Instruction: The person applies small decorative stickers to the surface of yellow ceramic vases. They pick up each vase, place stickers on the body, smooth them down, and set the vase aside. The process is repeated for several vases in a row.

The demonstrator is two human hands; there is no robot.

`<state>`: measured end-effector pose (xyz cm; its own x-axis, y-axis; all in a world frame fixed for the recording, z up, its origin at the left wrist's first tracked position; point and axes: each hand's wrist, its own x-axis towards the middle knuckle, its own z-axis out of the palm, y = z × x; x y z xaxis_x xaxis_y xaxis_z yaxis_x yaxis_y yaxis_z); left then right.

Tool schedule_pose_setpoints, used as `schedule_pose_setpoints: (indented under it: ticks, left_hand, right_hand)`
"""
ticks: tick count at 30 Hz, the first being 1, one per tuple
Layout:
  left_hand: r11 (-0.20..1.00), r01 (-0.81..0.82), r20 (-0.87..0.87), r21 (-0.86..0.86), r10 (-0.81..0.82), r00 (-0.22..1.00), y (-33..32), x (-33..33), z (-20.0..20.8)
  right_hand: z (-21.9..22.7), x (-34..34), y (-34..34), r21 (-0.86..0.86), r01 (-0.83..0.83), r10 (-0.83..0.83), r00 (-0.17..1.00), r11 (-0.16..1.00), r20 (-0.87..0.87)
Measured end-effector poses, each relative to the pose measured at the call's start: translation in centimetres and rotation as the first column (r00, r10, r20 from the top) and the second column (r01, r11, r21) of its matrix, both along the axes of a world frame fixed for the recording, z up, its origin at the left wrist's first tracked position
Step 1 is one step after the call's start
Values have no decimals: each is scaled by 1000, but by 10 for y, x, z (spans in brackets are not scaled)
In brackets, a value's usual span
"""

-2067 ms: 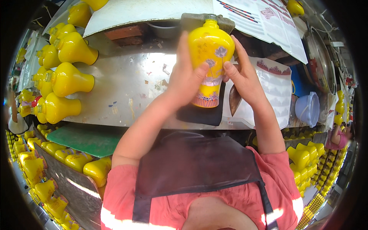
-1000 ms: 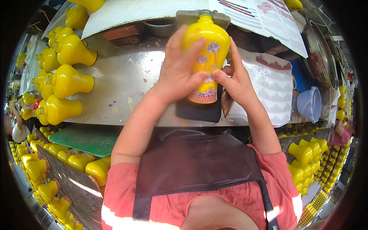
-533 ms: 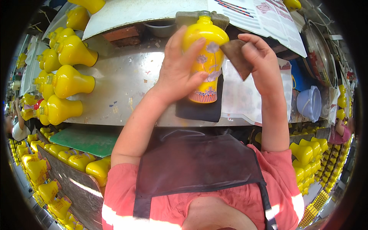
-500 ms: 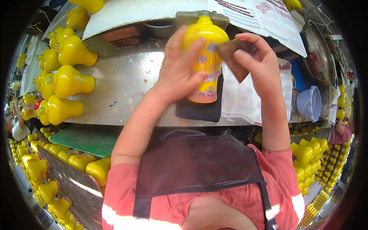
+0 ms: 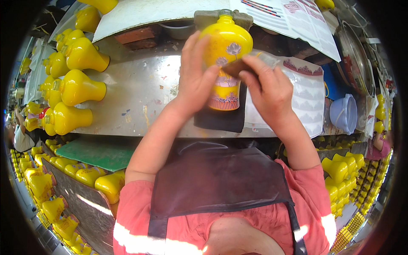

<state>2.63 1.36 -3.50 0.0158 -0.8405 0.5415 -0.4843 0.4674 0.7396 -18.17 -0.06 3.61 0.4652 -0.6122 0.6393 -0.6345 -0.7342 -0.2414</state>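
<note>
A glossy yellow bottle (image 5: 225, 36) lies with its neck on a grey padded rest (image 5: 243, 19) and its base over a folded dark cloth (image 5: 216, 122). Purple lotus decals (image 5: 233, 49) and a patterned band near the base decorate it. My left hand (image 5: 191, 80) steadies the bottle's left side, thumb toward the front; its fingers are blurred. Pinched in my right hand (image 5: 270, 83) is a flat brown scraper (image 5: 236, 67), its edge against the decals at the middle of the bottle. A crumpled translucent scrap (image 5: 268, 58) shows by the right knuckles.
Several yellow bottles (image 5: 80, 87) lie along the left of the metal table (image 5: 140, 85). Printed decal sheets (image 5: 301, 100) lie at right, near a pale purple bucket (image 5: 343, 114). A white board (image 5: 170, 10) spans the back; a green board (image 5: 97, 153) sits at front left.
My right hand has moved down and left, bringing the scraper onto the middle of the bottle. The upper lotus decal is now uncovered. My left fingers have drawn toward the bottle's left side.
</note>
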Motion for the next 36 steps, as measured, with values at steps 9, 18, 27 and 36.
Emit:
schedule_pose_setpoints:
  ticks: [9,18,27,36]
  left_hand:
    - [982,-12,-119,190,35,992,12,-11,6]
    - [957,-3,-47,291,18,999,17,-17,10]
    - [964,55,-86,260,-33,996,14,-16,6]
    - [953,117,-205,280,-60,977,11,-15,2]
  right_hand:
    - [-10,-23,-19,355,-146,-71,843,923,533]
    - [-18,-3,-1,829,-81,-245,936,553,254]
    - [-31,1,-11,744,-162,-192,911,648,366]
    - [-39,3,-17,751,-291,-260,813,593,521]
